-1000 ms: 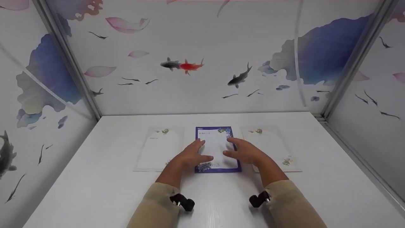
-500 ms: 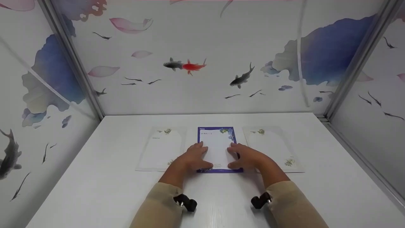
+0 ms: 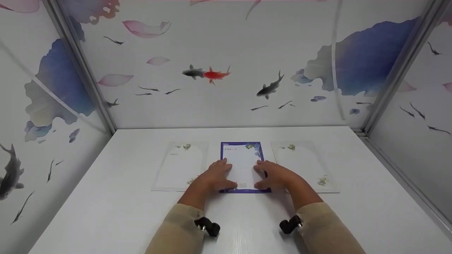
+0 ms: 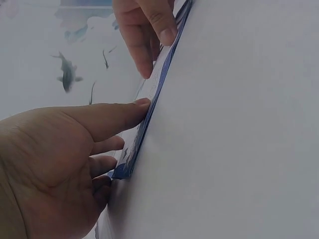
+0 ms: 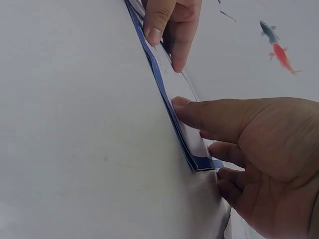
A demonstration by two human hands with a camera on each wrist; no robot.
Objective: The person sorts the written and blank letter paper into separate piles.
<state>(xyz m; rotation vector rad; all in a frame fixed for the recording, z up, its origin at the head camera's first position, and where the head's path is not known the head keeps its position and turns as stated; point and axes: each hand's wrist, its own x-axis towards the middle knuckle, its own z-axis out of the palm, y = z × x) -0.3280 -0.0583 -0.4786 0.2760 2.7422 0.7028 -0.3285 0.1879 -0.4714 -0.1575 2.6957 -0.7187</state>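
The left hand and right hand grip opposite sides of the purple-bordered pad, which is between 2 pale sheets near the far edge of the white surface.

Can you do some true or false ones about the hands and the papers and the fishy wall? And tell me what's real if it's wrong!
1. The left hand touches the purple-edged paper. True.

2. The right hand is holding a pencil. False: its thumb and fingers are on the purple-edged paper too.

3. The purple-edged paper lies between the left pale paper and the right pale paper. True.

4. Both hands wear gloves. False: they are bare.

5. The back wall has a red fish on it. True.

6. The sleeves are bright green. False: they are tan.
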